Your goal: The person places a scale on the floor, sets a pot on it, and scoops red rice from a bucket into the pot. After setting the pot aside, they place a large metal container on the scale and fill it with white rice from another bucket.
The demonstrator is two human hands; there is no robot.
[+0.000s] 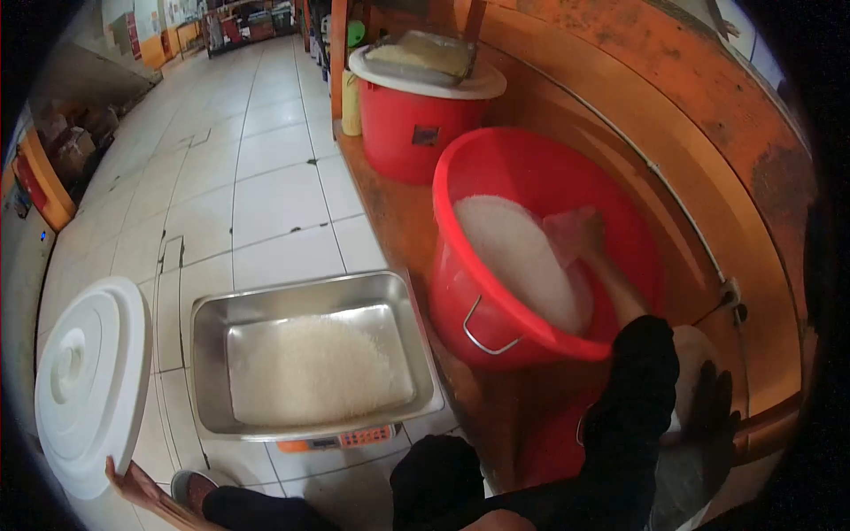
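My left hand (131,485) grips the lower edge of a round white lid (93,385), which is tilted up at the left. Inside a large red bucket (452,257), my right hand (584,234) is closed on a pinkish, see-through scoop (563,232) at the surface of white grains (509,243) that look like rice. A steel tray (208,354) in front of me holds a layer of the same kind of grains (319,363). Under it, the orange front of a scale (341,439) shows.
Behind the open bucket stands another red bucket (398,133) with a white lid (491,84) and a filled clear container (421,57) on top. An orange wooden wall (708,203) with a cable runs along the right. White tiled floor (274,159) lies at the left.
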